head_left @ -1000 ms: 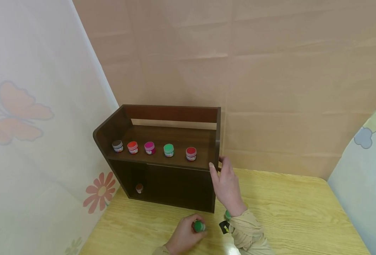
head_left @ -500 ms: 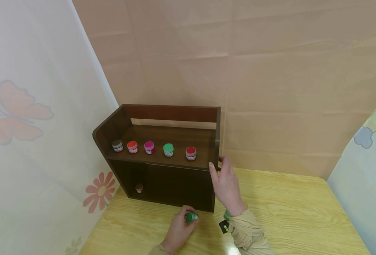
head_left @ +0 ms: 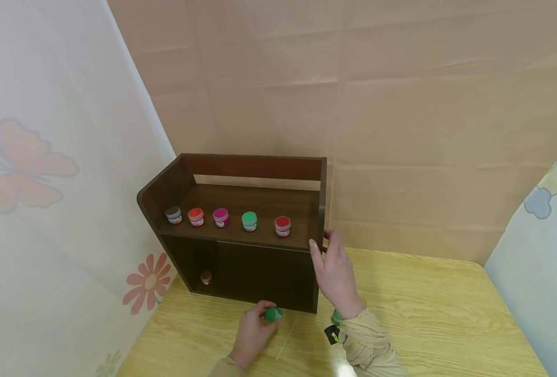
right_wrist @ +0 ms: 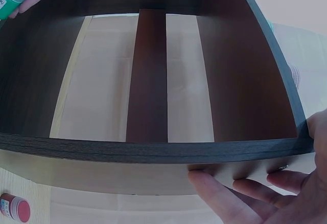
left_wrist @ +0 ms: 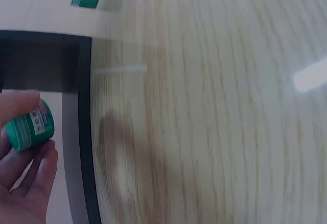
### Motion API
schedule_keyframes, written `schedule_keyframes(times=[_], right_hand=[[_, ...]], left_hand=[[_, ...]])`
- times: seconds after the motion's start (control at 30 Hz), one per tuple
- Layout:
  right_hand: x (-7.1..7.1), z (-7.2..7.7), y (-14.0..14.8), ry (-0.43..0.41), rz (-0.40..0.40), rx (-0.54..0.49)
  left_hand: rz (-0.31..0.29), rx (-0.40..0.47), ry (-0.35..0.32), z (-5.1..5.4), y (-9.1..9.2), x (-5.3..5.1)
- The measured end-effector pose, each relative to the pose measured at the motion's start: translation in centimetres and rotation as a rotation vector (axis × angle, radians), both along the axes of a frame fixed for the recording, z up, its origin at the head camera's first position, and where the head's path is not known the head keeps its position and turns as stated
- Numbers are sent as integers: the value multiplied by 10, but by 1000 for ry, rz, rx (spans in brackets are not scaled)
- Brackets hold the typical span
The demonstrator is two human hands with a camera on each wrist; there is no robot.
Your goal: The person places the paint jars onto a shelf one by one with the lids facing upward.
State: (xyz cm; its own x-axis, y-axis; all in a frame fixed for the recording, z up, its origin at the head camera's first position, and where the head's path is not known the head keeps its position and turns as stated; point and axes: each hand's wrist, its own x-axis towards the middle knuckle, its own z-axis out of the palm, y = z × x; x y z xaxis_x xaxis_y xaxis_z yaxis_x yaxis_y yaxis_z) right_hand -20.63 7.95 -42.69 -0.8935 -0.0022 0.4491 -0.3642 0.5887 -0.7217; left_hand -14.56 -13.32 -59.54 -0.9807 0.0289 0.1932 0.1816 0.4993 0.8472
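My left hand (head_left: 252,332) holds a small green-lidded paint jar (head_left: 273,314), low in front of the dark brown shelf unit (head_left: 259,246). In the left wrist view, fingers and thumb pinch the tilted jar (left_wrist: 31,126) by the lower compartment's edge. My right hand (head_left: 337,275) grips the unit's right side panel, thumb at its front edge and fingers along the outer face (right_wrist: 245,155). On the upper shelf stands a row of jars with grey, orange, magenta (head_left: 221,218), light green (head_left: 249,221) and red (head_left: 283,226) lids. A brown-lidded jar (head_left: 206,277) sits at lower left inside.
Another green jar (head_left: 337,317) stands on the wooden table (head_left: 429,314) beside the right forearm, partly hidden. A pinkish-red-lidded jar (right_wrist: 16,208) shows in the right wrist view. A black tag (head_left: 332,335) lies by the right sleeve. Printed curtain (head_left: 71,235) hangs at left.
My left hand has carried the green jar leftward and forward, up to the bottom front of the shelf unit. My right hand stays at the side panel.
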Motion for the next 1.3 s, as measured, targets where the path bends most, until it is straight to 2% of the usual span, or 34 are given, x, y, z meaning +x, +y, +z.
schedule_keyframes(times=[0.1,0.3,0.47,0.77,0.93,1.1,1.17,1.3], right_hand=[[0,0,0,-1,1,0],[0,0,0,0,2,-2],[1,0,0,-3,-6,1],[1,2,-1,-21,-2,0],[1,1,-1,-5,-11,4],[1,1,0,-8,-11,9],[1,1,0,-13,-6,9],[1,1,-1,-10,-4,5]], left_hand=[[16,6,4,2,-4,0],[34,87,-11,4,-16,-4],[63,92,-2,6,-30,-8],[138,116,76,14,-58,-13],[206,73,128,23,-74,-20],[293,-26,201,29,-91,-30],[306,-70,225,29,-97,-34],[292,-118,226,28,-107,-41]])
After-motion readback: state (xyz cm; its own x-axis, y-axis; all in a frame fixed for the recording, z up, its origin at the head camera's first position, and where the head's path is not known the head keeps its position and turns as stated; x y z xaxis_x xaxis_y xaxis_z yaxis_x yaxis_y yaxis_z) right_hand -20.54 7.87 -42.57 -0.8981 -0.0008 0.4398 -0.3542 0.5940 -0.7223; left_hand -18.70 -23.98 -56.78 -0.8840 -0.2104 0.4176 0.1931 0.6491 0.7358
